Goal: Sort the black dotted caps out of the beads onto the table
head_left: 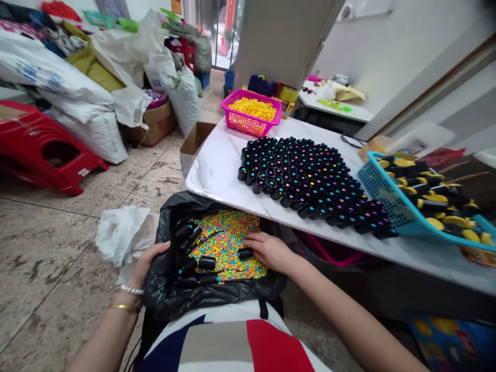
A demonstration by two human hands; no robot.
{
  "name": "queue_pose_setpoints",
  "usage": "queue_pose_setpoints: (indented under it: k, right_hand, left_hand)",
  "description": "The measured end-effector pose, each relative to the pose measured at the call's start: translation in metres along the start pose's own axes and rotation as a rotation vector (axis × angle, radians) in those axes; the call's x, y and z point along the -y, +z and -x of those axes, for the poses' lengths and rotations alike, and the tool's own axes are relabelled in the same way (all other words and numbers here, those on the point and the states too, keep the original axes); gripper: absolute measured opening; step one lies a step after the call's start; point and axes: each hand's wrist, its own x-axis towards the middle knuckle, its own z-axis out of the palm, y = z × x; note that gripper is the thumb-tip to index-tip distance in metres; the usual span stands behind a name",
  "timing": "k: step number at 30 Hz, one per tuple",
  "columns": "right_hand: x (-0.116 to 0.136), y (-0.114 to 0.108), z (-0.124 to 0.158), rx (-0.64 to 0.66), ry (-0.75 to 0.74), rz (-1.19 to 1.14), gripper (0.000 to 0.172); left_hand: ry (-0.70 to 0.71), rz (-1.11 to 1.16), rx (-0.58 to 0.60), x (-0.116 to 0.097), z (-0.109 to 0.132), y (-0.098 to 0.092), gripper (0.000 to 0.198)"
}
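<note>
A box lined with a black plastic bag (pixel 170 294) rests at my lap, filled with small multicoloured beads (pixel 228 232). Several black cylinders (pixel 207 263) lie among the beads, mostly on the left side. My left hand (pixel 149 261) grips the bag-covered left rim, thumb over the edge. Inside the box at the right, my right hand (pixel 269 250) reaches into the beads with its fingers at a black cylinder (pixel 245 253); the fingertips are partly hidden. Many black cylinders with coloured dots on top (pixel 294 170) stand packed together on the white table (pixel 217 175).
A pink basket (pixel 251 126) of yellow pieces stands at the table's far end. At the right is a blue basket (pixel 375 178) of black and yellow parts. Red stools (pixel 42 144) and white sacks (pixel 89 124) are on the left; a cardboard box (pixel 196 142) sits beside the table.
</note>
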Motion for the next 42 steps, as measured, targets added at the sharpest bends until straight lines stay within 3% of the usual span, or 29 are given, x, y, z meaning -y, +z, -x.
queue_pose_setpoints:
  k: [2,5,9,12,16,19,24,32,34,37,39,42]
  right_hand:
    - [0.007,0.004,-0.001,0.053,0.009,0.040,0.041]
    - [0.023,0.007,-0.003,0.012,0.047,0.045,0.044]
    - [0.039,0.002,-0.007,0.030,0.065,-0.068,0.050]
    - [0.042,-0.001,-0.011,0.098,0.076,-0.146,0.048]
    - [0.037,-0.004,-0.014,0.091,0.060,-0.211,0.054]
    - [0.033,-0.003,-0.014,0.043,0.097,-0.226,0.049]
    - [0.031,0.001,-0.018,0.058,0.322,-0.024,0.036]
    - [0.052,0.008,-0.037,0.064,0.187,0.010,0.020]
    - [0.055,0.005,-0.034,0.010,0.136,-0.101,0.026]
    - [0.051,-0.001,-0.018,-0.188,0.129,-0.497,0.034]
    - [0.045,0.000,-0.004,-0.299,0.195,-0.762,0.033]
    - [0.041,0.009,0.015,-0.358,0.326,-1.096,0.034]
  left_hand:
    - [0.033,-0.017,0.002,0.003,-0.003,-0.003,0.019]
    - [0.066,-0.051,-0.039,0.006,-0.009,-0.007,0.024]
    - [0.029,-0.062,-0.064,0.005,-0.012,-0.007,0.029]
    - [0.022,-0.030,-0.017,0.001,-0.005,-0.002,0.027]
    - [0.027,-0.010,0.010,-0.005,0.007,0.008,0.023]
    - [0.055,0.002,-0.015,-0.010,0.015,0.016,0.019]
    - [0.086,-0.022,-0.008,-0.015,0.025,0.025,0.012]
    - [0.073,-0.032,0.002,-0.006,0.007,0.010,0.013]
    - [0.047,-0.043,-0.002,-0.002,-0.001,0.003,0.017]
    - [0.024,-0.041,-0.024,0.005,-0.010,-0.008,0.025]
    - [0.024,-0.038,-0.040,0.009,-0.015,-0.013,0.027]
    - [0.045,-0.030,-0.049,0.013,-0.022,-0.015,0.026]
